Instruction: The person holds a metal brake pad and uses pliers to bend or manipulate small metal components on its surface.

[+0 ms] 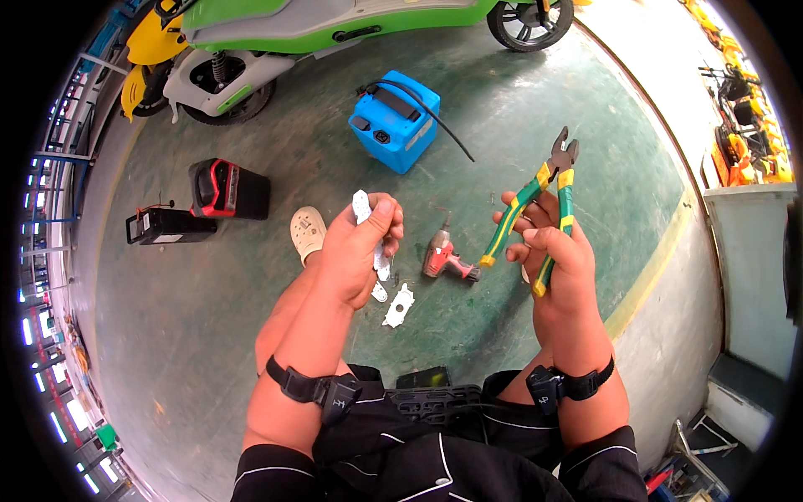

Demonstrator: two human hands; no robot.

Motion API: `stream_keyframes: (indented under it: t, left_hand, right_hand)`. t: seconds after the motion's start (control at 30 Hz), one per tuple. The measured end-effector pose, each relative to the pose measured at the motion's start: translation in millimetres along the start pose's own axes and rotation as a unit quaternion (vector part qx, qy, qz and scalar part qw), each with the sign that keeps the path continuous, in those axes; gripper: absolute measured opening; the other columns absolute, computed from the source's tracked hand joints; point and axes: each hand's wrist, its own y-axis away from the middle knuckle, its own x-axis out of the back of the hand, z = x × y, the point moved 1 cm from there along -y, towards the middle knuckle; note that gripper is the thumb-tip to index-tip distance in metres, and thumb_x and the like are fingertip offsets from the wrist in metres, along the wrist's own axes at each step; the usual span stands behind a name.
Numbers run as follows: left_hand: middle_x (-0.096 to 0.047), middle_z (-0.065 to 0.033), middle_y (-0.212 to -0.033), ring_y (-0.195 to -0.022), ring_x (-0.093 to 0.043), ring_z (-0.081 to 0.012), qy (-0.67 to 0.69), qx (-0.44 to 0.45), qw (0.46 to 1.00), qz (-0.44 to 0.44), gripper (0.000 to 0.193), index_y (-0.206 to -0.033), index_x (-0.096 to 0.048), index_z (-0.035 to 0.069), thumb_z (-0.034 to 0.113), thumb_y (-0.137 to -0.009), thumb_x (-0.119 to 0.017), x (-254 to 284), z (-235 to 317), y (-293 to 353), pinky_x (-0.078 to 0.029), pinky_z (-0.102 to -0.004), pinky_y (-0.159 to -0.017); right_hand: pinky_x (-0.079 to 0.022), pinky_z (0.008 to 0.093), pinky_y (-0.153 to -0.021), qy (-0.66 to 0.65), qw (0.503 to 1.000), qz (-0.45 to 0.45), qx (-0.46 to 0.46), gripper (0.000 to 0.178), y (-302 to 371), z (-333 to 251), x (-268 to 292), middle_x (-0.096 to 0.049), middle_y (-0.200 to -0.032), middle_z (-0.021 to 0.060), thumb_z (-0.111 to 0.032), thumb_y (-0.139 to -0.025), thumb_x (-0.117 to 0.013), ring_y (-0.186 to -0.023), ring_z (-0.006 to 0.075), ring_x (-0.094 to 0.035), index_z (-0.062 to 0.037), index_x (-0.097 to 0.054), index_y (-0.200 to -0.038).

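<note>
It was a repair workshop for electric scooters. A green-and-white scooter (pixel 276 33) stood on the worn green-painted concrete floor (pixel 209 318), with a blue box-shaped battery pack (pixel 393 121), a red-and-black battery case (pixel 227 189), a flat black battery (pixel 170 226) and a red cordless drill (pixel 446 259) lying about. Yellow vehicles (pixel 744 125) were parked beyond the yellow floor line (pixel 652 268).

A: Which labels appear?
B: One pale rectangular label lies on the flat black battery pack (pixel 170 226), at far left on the floor.
A: Any packages, signs or screens?
B: None discernible; the blue box's (pixel 394 120) dark panel shows no readable display.
</note>
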Motion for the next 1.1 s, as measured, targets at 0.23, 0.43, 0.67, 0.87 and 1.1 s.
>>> stream_keyframes:
  t: [0.23, 0.43, 0.67, 0.87, 1.1]
  left_hand:
    - [-0.064, -0.0043, -0.102, -0.083, -0.057, -0.0099, -0.005, 0.03, 1.0, -0.007, 0.016, -0.112, -0.062, 0.004, 0.011, -0.098, -0.064, -15, 0, 2, -0.044, -0.025, -0.063]
    - [-0.063, -0.0059, -0.101, -0.079, -0.057, -0.0117, -0.028, 0.033, 0.998, -0.035, 0.022, -0.116, -0.06, 0.002, 0.013, -0.097, -0.065, -26, 5, 23, -0.044, -0.0262, -0.063]
    - [-0.071, -0.014, -0.095, -0.08, -0.069, -0.0257, 0.019, -0.164, 0.897, -0.41, 0.018, -0.101, -0.071, 0.0, 0.012, -0.088, -0.075, -83, 43, 111, -0.053, -0.0331, -0.068]
    - [-0.07, -0.0159, -0.096, -0.075, -0.066, -0.0203, 0.113, -0.276, 0.836, -0.461, 0.013, -0.095, -0.072, -0.003, 0.01, -0.093, -0.072, -95, 27, 108, -0.052, -0.0254, -0.062]
    - [-0.07, -0.0151, -0.101, -0.082, -0.065, -0.0194, 0.141, -0.242, 0.801, -0.53, 0.016, -0.103, -0.072, -0.004, 0.009, -0.096, -0.066, -89, 30, 107, -0.052, -0.0262, -0.064]
  right_hand:
    - [-0.047, 0.0351, -0.08, -0.043, 0.999, -0.002, -0.024, 0.06, -3, 7, 6, -0.055, -0.137, 0.0185, -0.008, -0.082, -0.054, -0.117, 0.0274, -0.059, 0.0005, -0.045, -0.14]
    - [-0.046, 0.0332, -0.079, -0.045, 0.997, -0.006, -0.059, 0.059, 2, 8, 1, -0.055, -0.136, 0.0157, -0.01, -0.083, -0.056, -0.116, 0.0257, -0.059, -0.0034, -0.045, -0.14]
    - [-0.046, 0.0342, -0.077, -0.043, 0.997, 0.011, -0.059, 0.052, 1, 9, 6, -0.059, -0.13, 0.0151, -0.01, -0.083, -0.055, -0.11, 0.0235, -0.061, -0.0013, -0.047, -0.134]
    - [-0.048, 0.0348, -0.07, -0.065, 0.996, 0.018, -0.054, 0.041, -3, 10, 4, -0.06, -0.124, 0.0139, -0.007, -0.084, -0.054, -0.103, 0.0229, -0.063, -0.0002, -0.05, -0.124]
    - [-0.048, 0.034, -0.069, -0.075, 0.995, 0.027, -0.059, 0.038, -5, 12, 4, -0.06, -0.122, 0.0145, -0.006, -0.084, -0.054, -0.1, 0.0222, -0.063, 0.0003, -0.051, -0.121]
